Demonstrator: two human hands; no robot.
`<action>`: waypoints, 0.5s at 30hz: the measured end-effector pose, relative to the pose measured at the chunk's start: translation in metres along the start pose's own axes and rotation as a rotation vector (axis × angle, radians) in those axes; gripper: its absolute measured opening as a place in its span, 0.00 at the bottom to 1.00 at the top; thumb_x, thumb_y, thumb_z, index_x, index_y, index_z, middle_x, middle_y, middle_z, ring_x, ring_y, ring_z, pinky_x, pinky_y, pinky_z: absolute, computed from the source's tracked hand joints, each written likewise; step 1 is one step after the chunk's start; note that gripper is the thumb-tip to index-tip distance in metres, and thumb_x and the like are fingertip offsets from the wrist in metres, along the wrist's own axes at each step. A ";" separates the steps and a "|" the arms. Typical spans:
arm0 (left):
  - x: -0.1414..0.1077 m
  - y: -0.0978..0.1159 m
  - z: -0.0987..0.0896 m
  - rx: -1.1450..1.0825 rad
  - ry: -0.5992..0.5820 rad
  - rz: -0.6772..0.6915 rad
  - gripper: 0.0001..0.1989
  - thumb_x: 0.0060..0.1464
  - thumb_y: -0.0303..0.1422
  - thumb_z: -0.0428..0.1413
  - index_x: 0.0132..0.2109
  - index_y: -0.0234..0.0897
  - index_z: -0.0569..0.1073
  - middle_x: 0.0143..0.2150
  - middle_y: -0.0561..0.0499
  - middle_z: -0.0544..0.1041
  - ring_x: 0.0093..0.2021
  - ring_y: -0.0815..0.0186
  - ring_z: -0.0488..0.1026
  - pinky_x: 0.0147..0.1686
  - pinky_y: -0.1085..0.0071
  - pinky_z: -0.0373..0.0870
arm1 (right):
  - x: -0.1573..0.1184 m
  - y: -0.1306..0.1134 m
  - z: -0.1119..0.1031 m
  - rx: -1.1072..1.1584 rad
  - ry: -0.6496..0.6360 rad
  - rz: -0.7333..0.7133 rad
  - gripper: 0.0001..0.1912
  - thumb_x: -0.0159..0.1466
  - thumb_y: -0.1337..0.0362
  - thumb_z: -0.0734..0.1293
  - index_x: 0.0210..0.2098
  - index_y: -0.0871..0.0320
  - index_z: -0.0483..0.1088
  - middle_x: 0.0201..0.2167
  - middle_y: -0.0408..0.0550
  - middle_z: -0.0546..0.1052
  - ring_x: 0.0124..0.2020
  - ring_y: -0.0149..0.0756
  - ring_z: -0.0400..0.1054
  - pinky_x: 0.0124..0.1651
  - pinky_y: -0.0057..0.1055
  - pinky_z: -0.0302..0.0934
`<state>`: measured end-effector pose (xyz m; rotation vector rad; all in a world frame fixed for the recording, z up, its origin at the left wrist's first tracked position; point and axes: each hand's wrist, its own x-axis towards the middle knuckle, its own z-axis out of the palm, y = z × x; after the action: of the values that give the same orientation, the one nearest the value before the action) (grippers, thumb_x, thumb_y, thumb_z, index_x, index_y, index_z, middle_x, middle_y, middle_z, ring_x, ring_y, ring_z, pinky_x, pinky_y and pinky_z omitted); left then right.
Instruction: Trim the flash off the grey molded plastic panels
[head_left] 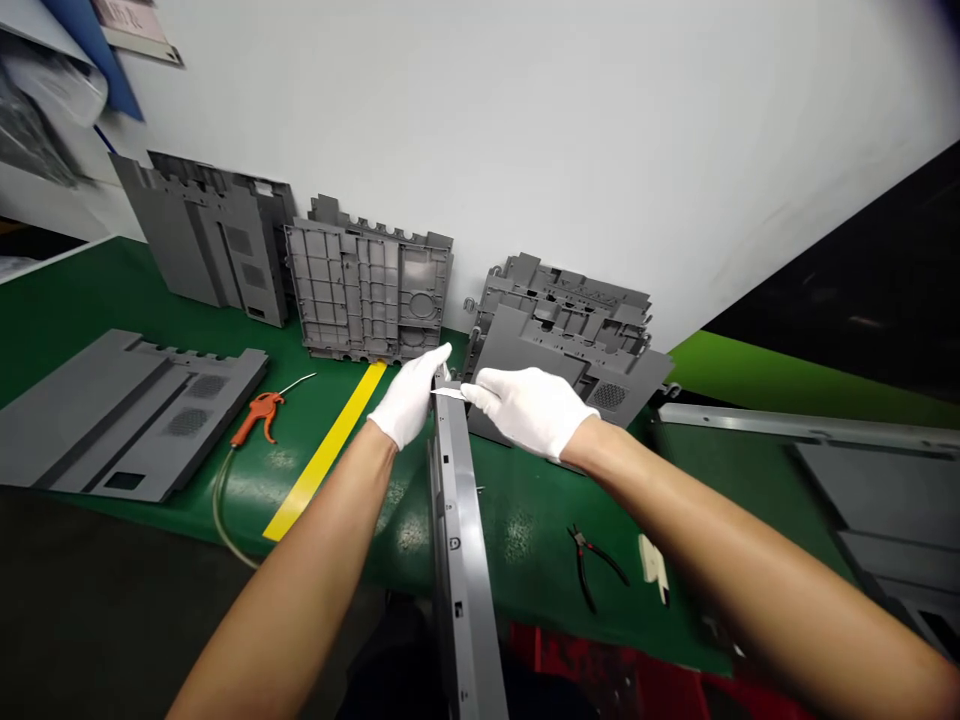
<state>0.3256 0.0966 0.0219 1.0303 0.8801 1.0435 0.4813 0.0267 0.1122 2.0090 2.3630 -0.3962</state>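
A grey plastic panel [469, 560] stands on its edge, its narrow side up, running from the table toward my body. My left hand [411, 395], in a white glove, is wrapped round the far end of this panel. My right hand [529, 408], also gloved in white, pinches a small blade [448, 393] between thumb and fingers. The blade lies across the panel's upper edge near its far end, close to my left fingers. Small slots and holes show along the panel's narrow side.
Grey panels lean on the white wall at left [202, 240], centre [367, 290] and right [562, 350]. Another panel [97, 410] lies flat on the green table [517, 540]. An orange air gun [259, 418], pliers [585, 560] and a cream-handled tool [651, 562] lie there too.
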 end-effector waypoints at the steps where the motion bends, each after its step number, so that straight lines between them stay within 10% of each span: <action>1: 0.001 0.001 0.000 -0.004 0.008 -0.021 0.21 0.55 0.46 0.58 0.24 0.38 0.64 0.22 0.56 0.62 0.24 0.70 0.58 0.27 0.70 0.56 | 0.003 0.000 -0.001 -0.029 -0.003 0.010 0.30 0.70 0.39 0.46 0.37 0.51 0.70 0.31 0.47 0.77 0.29 0.39 0.68 0.29 0.32 0.51; 15: 0.015 -0.007 0.005 0.002 0.046 -0.062 0.18 0.55 0.42 0.57 0.24 0.38 0.63 0.20 0.56 0.62 0.23 0.69 0.58 0.26 0.69 0.54 | 0.013 0.001 -0.005 -0.178 0.022 0.012 0.36 0.67 0.35 0.46 0.33 0.52 0.74 0.24 0.50 0.75 0.29 0.41 0.70 0.35 0.35 0.56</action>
<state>0.3358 0.1084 0.0157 0.9785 0.9450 1.0172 0.4813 0.0404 0.1147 1.9561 2.3058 -0.1567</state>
